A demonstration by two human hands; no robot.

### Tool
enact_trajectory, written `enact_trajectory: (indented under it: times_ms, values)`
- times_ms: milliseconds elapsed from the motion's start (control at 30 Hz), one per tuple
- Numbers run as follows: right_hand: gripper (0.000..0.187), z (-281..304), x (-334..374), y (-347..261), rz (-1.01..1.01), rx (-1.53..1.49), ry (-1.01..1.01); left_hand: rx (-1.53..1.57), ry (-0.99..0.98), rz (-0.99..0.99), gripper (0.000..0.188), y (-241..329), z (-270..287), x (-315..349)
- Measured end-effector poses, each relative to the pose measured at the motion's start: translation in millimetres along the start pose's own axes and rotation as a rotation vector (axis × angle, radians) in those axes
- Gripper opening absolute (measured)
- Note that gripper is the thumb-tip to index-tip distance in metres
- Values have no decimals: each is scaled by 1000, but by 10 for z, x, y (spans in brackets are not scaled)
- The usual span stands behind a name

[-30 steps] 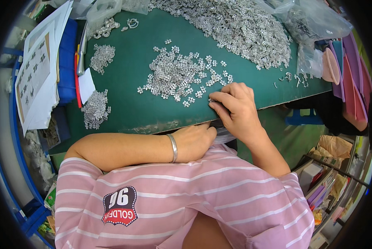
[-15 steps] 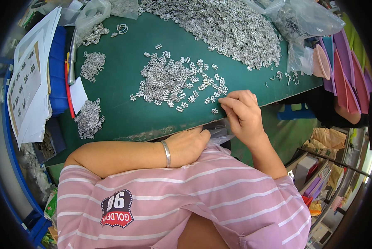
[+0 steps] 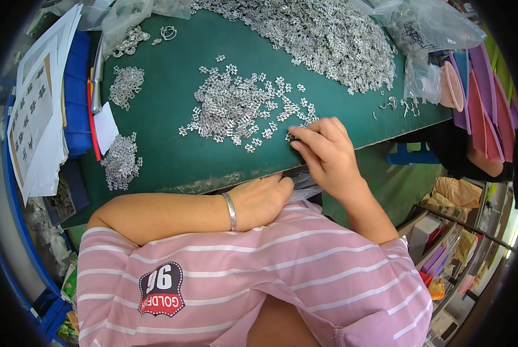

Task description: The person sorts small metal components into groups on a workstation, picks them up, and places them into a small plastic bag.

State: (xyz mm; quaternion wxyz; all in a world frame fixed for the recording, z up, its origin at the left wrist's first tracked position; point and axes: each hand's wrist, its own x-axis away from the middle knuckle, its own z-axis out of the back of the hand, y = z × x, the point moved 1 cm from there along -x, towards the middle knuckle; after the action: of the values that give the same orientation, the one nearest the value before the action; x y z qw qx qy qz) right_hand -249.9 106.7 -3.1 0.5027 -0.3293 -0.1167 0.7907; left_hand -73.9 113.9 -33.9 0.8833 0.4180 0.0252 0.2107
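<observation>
My right hand [image 3: 327, 155] is over the near right side of a loose heap of small silver zigzag metal pieces [image 3: 227, 107] on the green tabletop [image 3: 172, 136]. Its thumb and index finger form a pinch at a small metal piece [image 3: 289, 137] at the heap's edge. Below the table's front edge, my left hand [image 3: 262, 202] is closed, with a silver bracelet [image 3: 230, 211] on its wrist. A clear plastic bag [image 3: 306, 186] is beside its thumb, apparently in its grip; most of those fingers are hidden.
A far larger pile of metal pieces [image 3: 334, 46] spreads across the back. Two small piles [image 3: 126, 87] lie at the left, near a blue bin [image 3: 78, 95], a red pen [image 3: 93, 124] and paper sheets [image 3: 36, 110]. Coloured pads [image 3: 478, 87] stand at the far right.
My right hand has shifted a little left toward the heap. A lone piece that lay near the table edge no longer shows there. My left hand stays in place.
</observation>
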Motion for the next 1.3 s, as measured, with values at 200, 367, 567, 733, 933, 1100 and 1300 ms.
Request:
enact_trajectory:
  times_ms: [200, 367, 567, 733, 933, 1100, 1300]
  values:
    - [15, 98, 38, -2, -3, -39, -85, 19, 10, -23, 14, -9, 14, 10]
    - [18, 216, 76, 39, 71, -157, -153, 12, 49, -39, 15, -13, -18, 7]
    - [17, 133, 82, 65, 21, -76, -94, -36, 69, -64, 16, -15, -11, 7]
    - [19, 175, 44, 92, 26, -121, -108, -31, 95, -82, 16, -22, -24, 3]
    - [17, 79, -15, 148, 12, -34, -31, 14, -3, -22, 17, -3, 22, 4]
    - [15, 180, 107, 188, -178, -233, -1, -40, 74, -72, 17, -13, -5, 8]
    - [17, 144, 81, 113, -92, -52, -76, -9, 33, -41, 15, -13, 9, -4]
